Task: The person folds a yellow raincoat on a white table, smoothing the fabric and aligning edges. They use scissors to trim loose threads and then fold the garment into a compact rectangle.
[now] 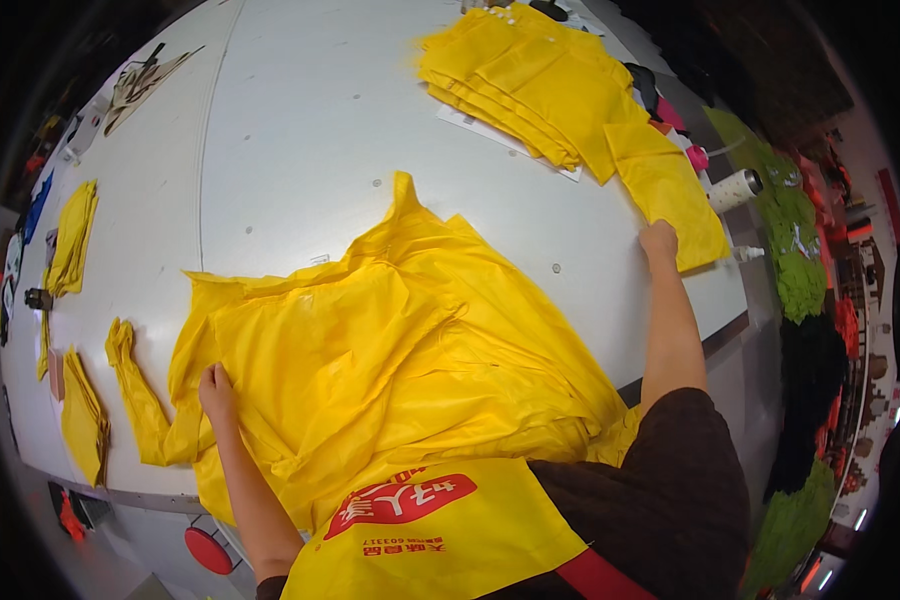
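A wide, crumpled sheet of thin yellow fabric [350, 330] spreads over the near part of the table and hangs towards my body. At its left part, my left hand [217, 393] is closed on a fold of it. My right hand [658, 243], arm stretched out to the right, is closed at the near left edge of a flat yellow fabric panel [662, 180]. That panel lies against a thick stack of folded yellow fabric [530, 75] at the far right. The fingertips of both hands are partly hidden.
The grey table [290, 130] has small round fittings. More folded yellow pieces [85, 415] lie at the left. By the right edge stand a white bottle [735, 190] and a small clear bottle [746, 254]. Green fabric [792, 235] is heaped beyond. A red stool [208, 550] is at lower left.
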Demonstrator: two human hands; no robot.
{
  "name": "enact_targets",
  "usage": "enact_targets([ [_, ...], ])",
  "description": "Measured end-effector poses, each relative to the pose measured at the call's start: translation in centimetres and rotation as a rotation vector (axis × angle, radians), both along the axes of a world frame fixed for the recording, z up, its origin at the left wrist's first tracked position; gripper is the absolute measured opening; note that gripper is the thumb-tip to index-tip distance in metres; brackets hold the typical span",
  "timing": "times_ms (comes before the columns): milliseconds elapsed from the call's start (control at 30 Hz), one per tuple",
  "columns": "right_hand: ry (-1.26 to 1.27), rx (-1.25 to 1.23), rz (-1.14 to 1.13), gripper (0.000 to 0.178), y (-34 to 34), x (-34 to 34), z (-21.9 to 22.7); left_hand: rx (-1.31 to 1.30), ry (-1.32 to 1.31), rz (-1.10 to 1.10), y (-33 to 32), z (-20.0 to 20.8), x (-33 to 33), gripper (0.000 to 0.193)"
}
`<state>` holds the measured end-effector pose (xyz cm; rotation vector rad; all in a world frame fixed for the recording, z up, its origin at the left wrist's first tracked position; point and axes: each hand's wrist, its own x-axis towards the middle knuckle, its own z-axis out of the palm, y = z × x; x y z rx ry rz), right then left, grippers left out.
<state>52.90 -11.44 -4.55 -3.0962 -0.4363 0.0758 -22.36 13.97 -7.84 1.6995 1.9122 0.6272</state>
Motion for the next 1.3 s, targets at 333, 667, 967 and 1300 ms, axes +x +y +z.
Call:
enact_targets([
  [333,-0.039,0.352,0.382,0.023,1.1,-4.7,1.1,-0.268,-0.216,0.009,-1.4,4.7,0.5,0.038],
  [667,1.054,1.001,0.641,0.021,8.4,-43.4,8.6,0.355,-0.488,-0.056,-8.2,6.5,4.1,0.012],
  [967,1.009,0.890,0.837,0.032,16.6,-52.9,6.2,0.722,0.052,-0.545,-11.2,8.0,6.0,0.011],
  [1300,1.392,0.825,0.629,0.021,16.7,-51.4,7.1,0.595,-0.257,-0.389,-9.1,9.5,6.4,0.024],
])
